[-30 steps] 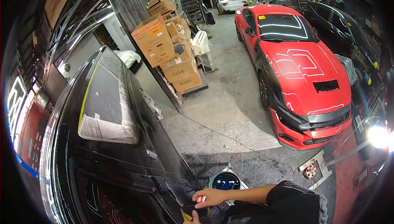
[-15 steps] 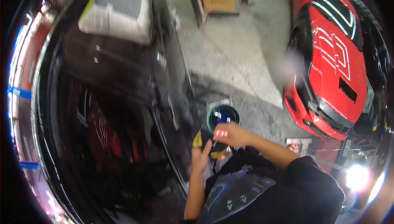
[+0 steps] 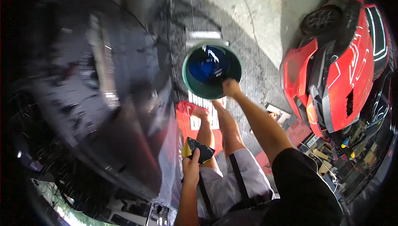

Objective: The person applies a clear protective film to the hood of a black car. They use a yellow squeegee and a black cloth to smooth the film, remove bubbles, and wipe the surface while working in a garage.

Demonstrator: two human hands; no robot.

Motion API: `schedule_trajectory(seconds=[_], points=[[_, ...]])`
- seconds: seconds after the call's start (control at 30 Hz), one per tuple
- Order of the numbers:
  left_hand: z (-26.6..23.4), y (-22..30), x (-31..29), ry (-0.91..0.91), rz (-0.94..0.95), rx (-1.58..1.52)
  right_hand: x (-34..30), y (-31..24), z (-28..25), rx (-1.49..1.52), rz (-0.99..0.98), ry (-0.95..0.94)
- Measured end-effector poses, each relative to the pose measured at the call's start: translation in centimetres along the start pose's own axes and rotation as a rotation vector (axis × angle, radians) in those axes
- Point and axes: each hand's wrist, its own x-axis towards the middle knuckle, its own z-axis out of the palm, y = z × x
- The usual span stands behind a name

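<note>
A black-and-yellow folded sheet (image 3: 204,152) sits low in the middle of the view, pinched in the left hand (image 3: 191,170), thumb pressed across its face, the forearm rising straight from the lower edge. The right arm stretches farther forward, its hand (image 3: 231,88) at the near right rim of a green bucket (image 3: 193,82) of dark liquid; whether those curled fingers clasp anything, I cannot tell. Dark bodywork (image 3: 137,143) lies left, a red car (image 3: 342,85) right.

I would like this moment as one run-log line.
left hand: holds black-yellow sheet | right hand: at near rim of green bucket, grip unclear | dark vehicle: left | red car: right
</note>
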Motion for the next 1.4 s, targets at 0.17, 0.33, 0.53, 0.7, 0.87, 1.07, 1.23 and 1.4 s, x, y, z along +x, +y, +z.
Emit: schedule_trajectory(seconds=[0.17,0.33,0.53,0.7,0.87,1.07,1.23,1.4], points=[[0.0,-5.0,6.8,0.185,-0.151,-0.434,13.9,-1.4,7.0,-0.149,-0.047,0.228],[-2.1,-8.3,12.2,0.287,-0.272,0.179,26.2,-0.9,12.7,-0.049,0.063,-0.008],[1.6,-5.4,14.6,0.15,-0.345,0.118,28.4,-0.2,18.8,-0.604,0.03,-0.229],[0.8,-8.4,15.1,0.271,-0.35,-0.175,16.2,-5.5,13.9,-0.036,0.106,-0.245],[-0.1,-11.4,12.8,0.192,-0.169,-0.009,7.9,-9.4,3.9,0.751,0.283,-0.129],[0.7,-2.3,10.5,-0.143,-0.204,0.986,0.9,-8.2,-3.8,1.701,0.288,-0.359],[-0.1,-4.4,10.5,0.03,-0.459,0.64,-0.6,-6.4,-4.6,1.846,0.153,-0.737],[-2.6,-8.5,10.2,-0.138,0.16,0.735,-2.9,-8.9,-4.5,1.751,0.023,-0.944]])
